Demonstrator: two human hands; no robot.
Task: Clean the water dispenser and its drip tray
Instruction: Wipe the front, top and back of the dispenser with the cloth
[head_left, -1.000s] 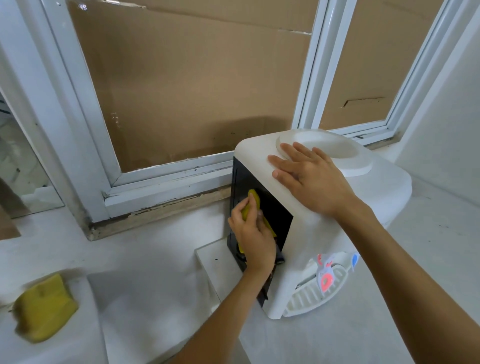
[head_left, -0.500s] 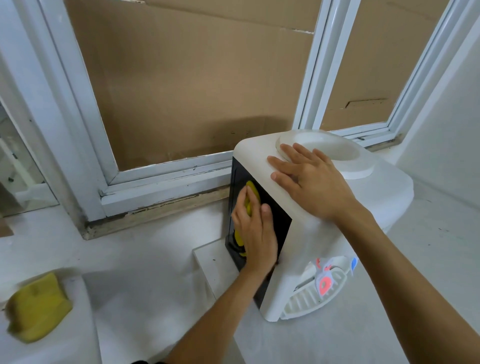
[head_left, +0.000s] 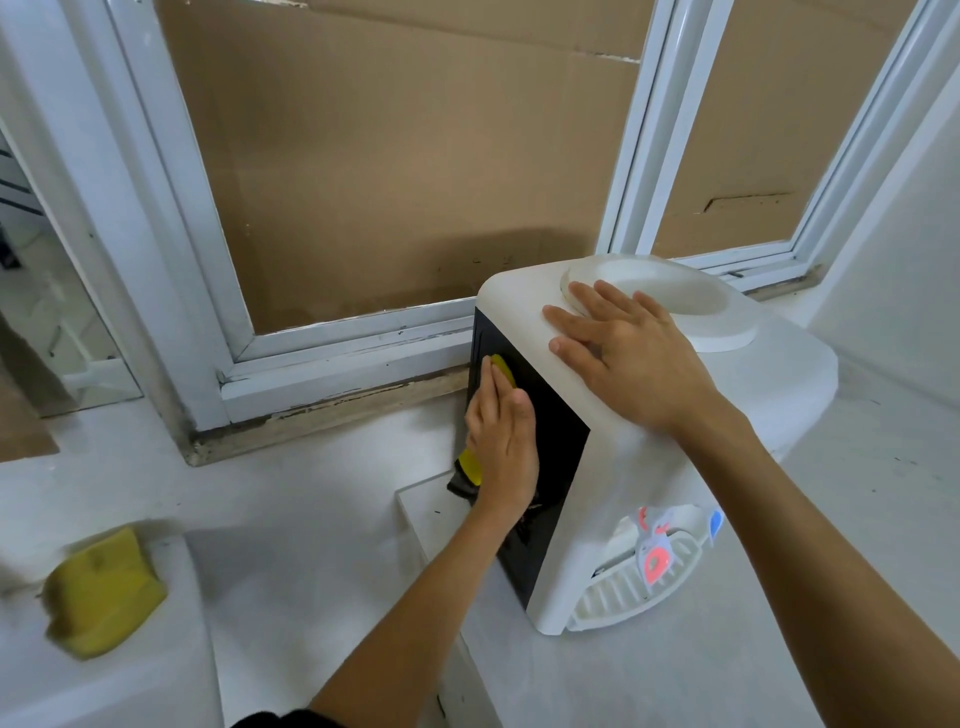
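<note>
Wiping the dispenser (head_left: 649, 467) side: your left hand (head_left: 501, 447) lies flat on the black panel (head_left: 558, 452), fingers straight, pressing a yellow cloth (head_left: 503, 370) against it. Cloth shows only above the fingertips and again at the heel of the hand; the rest is hidden under the palm. Your right hand (head_left: 623, 348) is spread flat on the white top, just beside the bottle well (head_left: 670, 299), steadying the unit and gripping nothing.

Dispenser stands on the white table (head_left: 311, 519), close under the window sill (head_left: 332, 384), black side toward your left. Drip tray (head_left: 623, 592) sits at the front foot below the 2 taps (head_left: 655, 558), on the near right, well apart from the cloth.

Key relation: the panel's long axis runs top to bottom, and your left hand sits in its upper part. Unwiped panel lies mostly below and toward you, so the next stroke likely goes downward. For the tray, the left hand holds the cloth, but the right is no nearer while on top.

Against the frame 1 second back: your left hand has moved up the panel and flattened out; less cloth shows. Right hand unchanged.

A 2nd yellow sponge (head_left: 101, 590) lies far left on the table, untouched.
</note>
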